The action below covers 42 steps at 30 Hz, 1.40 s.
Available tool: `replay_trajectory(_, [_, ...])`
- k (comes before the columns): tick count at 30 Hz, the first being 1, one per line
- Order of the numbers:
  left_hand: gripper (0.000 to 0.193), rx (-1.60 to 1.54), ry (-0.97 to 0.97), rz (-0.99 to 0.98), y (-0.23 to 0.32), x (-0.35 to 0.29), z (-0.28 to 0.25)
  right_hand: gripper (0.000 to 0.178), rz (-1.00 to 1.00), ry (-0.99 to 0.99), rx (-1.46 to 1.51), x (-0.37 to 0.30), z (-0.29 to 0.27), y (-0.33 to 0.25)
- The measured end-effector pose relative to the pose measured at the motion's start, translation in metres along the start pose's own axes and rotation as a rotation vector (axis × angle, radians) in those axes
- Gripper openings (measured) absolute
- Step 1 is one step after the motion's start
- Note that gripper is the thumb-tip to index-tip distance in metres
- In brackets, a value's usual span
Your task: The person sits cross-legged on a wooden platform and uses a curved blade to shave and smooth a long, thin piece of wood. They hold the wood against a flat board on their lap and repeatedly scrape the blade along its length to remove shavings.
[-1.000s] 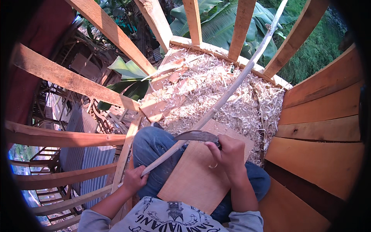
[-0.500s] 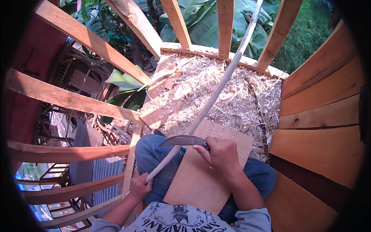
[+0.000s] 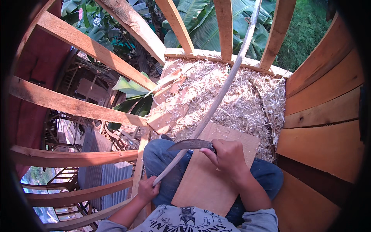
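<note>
A grey printed shirt (image 3: 185, 220) is seen at the lower edge, with blue-trousered legs (image 3: 162, 162) folded beneath. The left hand (image 3: 147, 190) is clenched around the near end of a long pale stick (image 3: 216, 102), which is laid slantwise across the lap and is carried up past the railing toward the top edge. The right hand (image 3: 228, 156) is closed on the handle of a curved dark knife (image 3: 189, 145), whose blade is pressed against the stick just above the knee. A flat plywood board (image 3: 208, 181) is rested on the lap under the right forearm. Beyond the knees, a thick heap of pale wood shavings (image 3: 239, 96) is spread over the platform floor. Orange-brown planks (image 3: 324, 108) are stacked along the right side. Slanted wooden rails (image 3: 96, 50) are set at left and ahead; banana leaves (image 3: 205, 27) and grass (image 3: 305, 31) are visible farthest off.
</note>
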State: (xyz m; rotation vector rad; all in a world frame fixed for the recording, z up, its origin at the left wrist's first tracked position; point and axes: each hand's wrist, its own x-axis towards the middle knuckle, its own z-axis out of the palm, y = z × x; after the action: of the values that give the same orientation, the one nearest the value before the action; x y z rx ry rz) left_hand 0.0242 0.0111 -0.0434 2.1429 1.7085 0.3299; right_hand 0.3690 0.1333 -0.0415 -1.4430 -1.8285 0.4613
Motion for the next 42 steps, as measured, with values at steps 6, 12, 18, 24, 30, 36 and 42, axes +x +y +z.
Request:
replay_trajectory(6, [0.012,-0.008,-0.025,-0.016,0.002,0.002,-0.004,0.045,0.109,0.107,-0.160,0.011,-0.009,0.024])
replay_trajectory(12, [0.012,0.021,-0.004,0.019,-0.006,0.000,0.000,0.045,-0.043,0.009,-0.060,-0.002,0.006,-0.005])
replay_trajectory(18, [0.012,0.041,0.031,0.020,0.002,0.000,-0.001,0.045,0.114,0.065,-0.165,0.009,-0.008,0.019])
replay_trajectory(24, [0.014,0.118,0.050,0.045,-0.002,-0.003,0.004,0.045,-0.034,-0.024,-0.051,-0.004,0.004,-0.005])
replay_trajectory(30, [0.017,0.154,0.053,0.041,0.003,-0.005,0.003,0.047,0.134,0.045,-0.046,0.011,-0.008,0.022])
replay_trajectory(36, [0.020,0.184,0.077,0.061,-0.005,-0.006,0.007,0.048,-0.073,-0.051,-0.042,-0.005,0.009,-0.008])
replay_trajectory(42, [0.021,0.192,0.072,0.023,0.005,-0.006,0.008,0.047,0.160,-0.041,-0.041,0.002,0.002,0.009])
